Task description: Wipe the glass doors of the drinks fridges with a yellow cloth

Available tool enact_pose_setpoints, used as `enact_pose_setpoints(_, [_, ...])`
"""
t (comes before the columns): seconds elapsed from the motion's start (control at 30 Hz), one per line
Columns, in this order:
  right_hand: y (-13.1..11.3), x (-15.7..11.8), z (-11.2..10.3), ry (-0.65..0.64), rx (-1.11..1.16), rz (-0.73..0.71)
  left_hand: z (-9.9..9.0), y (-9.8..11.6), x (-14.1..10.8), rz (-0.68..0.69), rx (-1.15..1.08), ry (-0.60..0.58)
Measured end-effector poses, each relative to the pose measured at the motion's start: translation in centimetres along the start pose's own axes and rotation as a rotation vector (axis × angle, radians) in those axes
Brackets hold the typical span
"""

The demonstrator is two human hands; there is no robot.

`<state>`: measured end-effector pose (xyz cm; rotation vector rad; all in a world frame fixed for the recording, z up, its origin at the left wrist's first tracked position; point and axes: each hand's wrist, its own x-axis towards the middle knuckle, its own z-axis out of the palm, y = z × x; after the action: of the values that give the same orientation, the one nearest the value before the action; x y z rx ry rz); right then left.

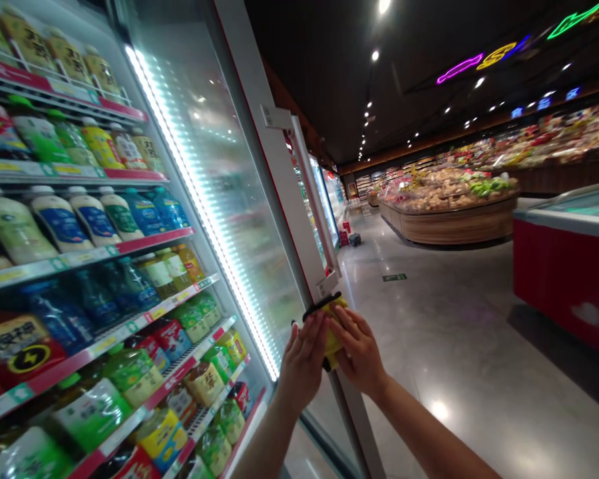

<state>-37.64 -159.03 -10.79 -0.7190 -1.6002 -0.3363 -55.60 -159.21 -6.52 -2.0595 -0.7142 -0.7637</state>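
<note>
A yellow cloth (331, 346) with a black edge lies against the frame of an open glass cooler door (289, 219), just below the lower end of its long handle (315, 193). My left hand (303, 362) presses on the cloth from the left, fingers together and pointing up. From the right, my right hand (360, 349) holds the same cloth, its fingers bent over it and close to the left fingertips. Parts of the cloth are hidden under both hands.
Shelves of bottled drinks (144, 213) fill the lit cooler at left. Beyond the door, a grey shiny floor (444, 319) stretches to a wood-sided produce stand (449, 216). A red chest freezer (564, 266) stands at right.
</note>
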Motion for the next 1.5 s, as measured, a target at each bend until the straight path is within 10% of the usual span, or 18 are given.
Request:
enact_pose_setpoints(0.3, [1.6, 4.1, 0.0, 0.063, 0.015, -0.121, 0.3, -0.6, 3.1, -0.033, -0.132, 0.095])
enact_pose_setpoints(0.6, [4.1, -2.9, 0.6, 0.075, 0.193, -0.177, 3.3, 3.3, -1.5, -0.033, -0.169, 0.098])
enact_pose_setpoints(0.8, [3.9, -0.3, 1.1, 0.145, 0.243, -0.175, 3.2, 2.3, 0.9, -0.053, -0.181, 0.164])
enact_pose_setpoints(1.03, [5.7, -9.5, 1.0, -0.006, 0.132, -0.179, 7.0, 6.5, -5.5, -0.027, -0.154, 0.02])
enact_pose_setpoints(1.27, [7.1, -7.9, 0.4, -0.034, 0.134, -0.111, 7.7, 7.3, -3.7, -0.071, -0.151, 0.015])
enact_pose_setpoints(1.5, [8.2, -22.1, 1.9, -0.093, 0.125, 0.051, 13.1, 13.4, -13.7, 0.035, -0.084, -0.058])
